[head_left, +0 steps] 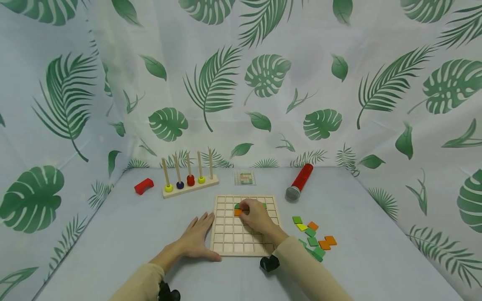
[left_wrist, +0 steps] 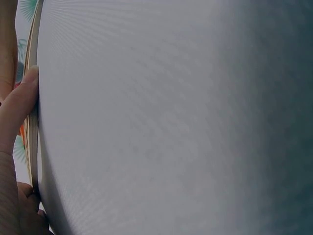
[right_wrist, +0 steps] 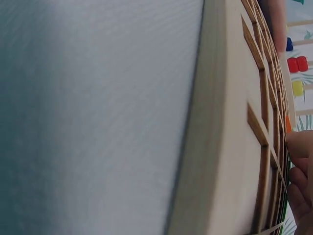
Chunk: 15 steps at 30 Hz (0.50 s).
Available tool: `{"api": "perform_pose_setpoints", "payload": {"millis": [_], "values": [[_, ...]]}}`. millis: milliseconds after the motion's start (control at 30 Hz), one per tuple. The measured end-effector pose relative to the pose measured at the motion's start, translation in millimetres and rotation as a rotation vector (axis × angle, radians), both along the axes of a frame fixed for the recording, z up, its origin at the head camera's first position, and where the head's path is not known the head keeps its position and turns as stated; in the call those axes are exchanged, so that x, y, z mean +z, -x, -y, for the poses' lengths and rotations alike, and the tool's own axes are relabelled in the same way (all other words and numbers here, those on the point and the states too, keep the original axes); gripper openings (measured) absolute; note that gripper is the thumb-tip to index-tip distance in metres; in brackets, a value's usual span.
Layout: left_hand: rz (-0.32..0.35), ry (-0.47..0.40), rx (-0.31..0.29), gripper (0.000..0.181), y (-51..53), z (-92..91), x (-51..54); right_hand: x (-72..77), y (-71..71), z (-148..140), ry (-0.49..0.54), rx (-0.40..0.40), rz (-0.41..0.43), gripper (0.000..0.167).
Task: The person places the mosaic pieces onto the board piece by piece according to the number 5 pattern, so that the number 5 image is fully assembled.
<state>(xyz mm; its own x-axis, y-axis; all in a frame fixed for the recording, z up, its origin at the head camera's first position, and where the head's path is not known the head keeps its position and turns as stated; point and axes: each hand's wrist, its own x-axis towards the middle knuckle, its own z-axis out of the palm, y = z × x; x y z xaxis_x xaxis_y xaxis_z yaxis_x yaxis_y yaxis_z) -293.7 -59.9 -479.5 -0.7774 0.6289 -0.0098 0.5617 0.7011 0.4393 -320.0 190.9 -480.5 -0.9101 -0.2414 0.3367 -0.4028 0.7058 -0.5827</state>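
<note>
A square wooden grid board (head_left: 228, 238) lies in front of the person. The left hand (head_left: 197, 238) rests at its left side with spread fingers, the thumb at the near left corner; in the left wrist view the thumb (left_wrist: 24, 98) touches the board's edge (left_wrist: 33, 142). Over the upper middle cells is the right hand (head_left: 257, 216), fingers bent down at the board; whether a tile is between them is hidden. Beside its fingertips sit an orange tile (head_left: 238, 212) and a green tile (head_left: 237, 206), and another green piece (head_left: 265, 205) shows behind the hand.
Loose green, orange and yellow tiles (head_left: 313, 241) lie right of the board. Behind it are a small pattern card (head_left: 244, 178), a peg stand with beads (head_left: 191, 187), a red block (head_left: 144, 186) and a red microphone (head_left: 301, 179). A leaf-patterned cloth hangs at the back.
</note>
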Motion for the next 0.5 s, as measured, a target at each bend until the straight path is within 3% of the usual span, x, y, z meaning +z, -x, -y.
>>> {"api": "perform_pose_setpoints", "payload": {"millis": [500], "values": [[0.007,-0.005,-0.008,0.130,-0.3,0.5,-0.9,0.5,0.1,2.7,-0.008,-0.022,-0.036,0.023]]}}
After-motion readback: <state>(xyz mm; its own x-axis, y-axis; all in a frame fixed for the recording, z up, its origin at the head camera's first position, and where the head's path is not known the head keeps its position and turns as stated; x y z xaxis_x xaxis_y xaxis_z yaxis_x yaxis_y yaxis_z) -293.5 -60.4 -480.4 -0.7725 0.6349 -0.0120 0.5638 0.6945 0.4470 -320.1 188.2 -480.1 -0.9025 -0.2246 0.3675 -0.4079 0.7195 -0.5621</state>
